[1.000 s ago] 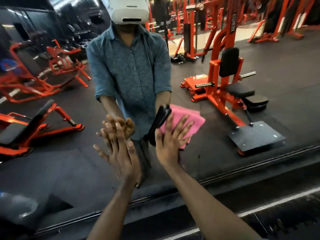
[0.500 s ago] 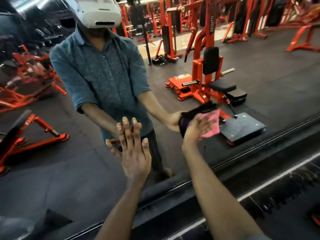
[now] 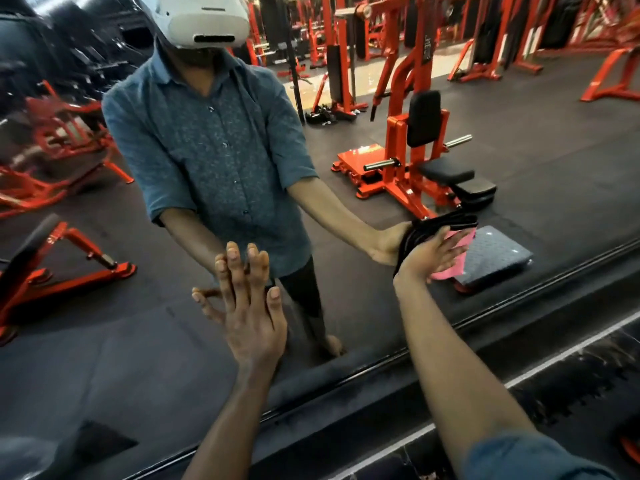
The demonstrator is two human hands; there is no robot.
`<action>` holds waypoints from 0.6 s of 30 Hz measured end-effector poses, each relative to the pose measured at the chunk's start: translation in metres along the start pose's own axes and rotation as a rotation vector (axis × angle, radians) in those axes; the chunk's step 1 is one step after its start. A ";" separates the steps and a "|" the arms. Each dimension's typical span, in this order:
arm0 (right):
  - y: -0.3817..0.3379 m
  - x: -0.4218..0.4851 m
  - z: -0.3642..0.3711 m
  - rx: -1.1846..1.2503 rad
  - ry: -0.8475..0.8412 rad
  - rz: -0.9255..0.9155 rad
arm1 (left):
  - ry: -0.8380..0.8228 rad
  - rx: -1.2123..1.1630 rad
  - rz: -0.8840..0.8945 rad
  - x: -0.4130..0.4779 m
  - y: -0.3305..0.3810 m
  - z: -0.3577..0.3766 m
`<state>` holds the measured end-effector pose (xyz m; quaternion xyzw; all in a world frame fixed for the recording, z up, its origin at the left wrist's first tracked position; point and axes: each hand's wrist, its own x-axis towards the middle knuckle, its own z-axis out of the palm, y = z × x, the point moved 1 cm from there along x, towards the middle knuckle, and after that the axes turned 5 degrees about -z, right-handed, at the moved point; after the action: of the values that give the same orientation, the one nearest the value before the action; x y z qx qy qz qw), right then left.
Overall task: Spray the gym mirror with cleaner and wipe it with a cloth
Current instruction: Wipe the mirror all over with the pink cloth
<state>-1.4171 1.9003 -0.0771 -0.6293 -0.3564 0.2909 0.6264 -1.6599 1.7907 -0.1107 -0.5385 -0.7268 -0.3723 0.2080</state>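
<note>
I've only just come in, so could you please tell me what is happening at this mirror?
A person is wiping the gym mirror. The right hand presses a pink cloth flat against the glass low on the right, its fingers spread and straight. The left hand is held open at the glass nearer the middle and holds nothing. No spray bottle is in sight. The reflection shows orange gym machines behind the person.

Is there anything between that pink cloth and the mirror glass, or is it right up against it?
Nothing visible stands between them. The right hand presses the pink cloth flat on the mirror; cloth and reflection meet. The left hand rests flat on the glass, apart.
</note>
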 end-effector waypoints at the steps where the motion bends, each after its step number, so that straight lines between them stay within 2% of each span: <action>1: -0.030 -0.021 -0.007 0.033 -0.040 0.010 | 0.008 0.006 -0.014 0.000 0.002 0.002; 3: -0.035 -0.053 0.012 -0.004 -0.092 -0.097 | 0.023 0.007 -0.040 0.000 0.005 0.004; 5: 0.017 -0.069 0.055 -0.121 -0.037 -0.236 | 0.045 0.014 -0.044 0.001 0.006 0.005; 8: 0.084 -0.123 0.088 -0.205 -0.148 -0.392 | 0.046 -0.005 -0.042 0.003 0.002 0.003; 10: 0.090 -0.149 0.076 -0.176 -0.211 -0.478 | 0.035 -0.032 -0.033 0.002 0.003 -0.003; 13: 0.086 -0.094 0.070 -0.050 0.015 -0.374 | 0.015 -0.118 -0.020 -0.002 0.002 -0.017; 15: 0.058 -0.053 0.073 0.009 0.141 -0.292 | 0.045 -0.172 -0.066 -0.008 -0.005 -0.029; 18: -0.003 -0.053 0.085 0.087 0.136 -0.385 | 0.107 -0.182 -0.174 -0.014 -0.031 -0.045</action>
<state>-1.5168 1.9066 -0.0818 -0.5401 -0.4142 0.1375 0.7196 -1.6890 1.7434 -0.1018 -0.4696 -0.7218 -0.4815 0.1636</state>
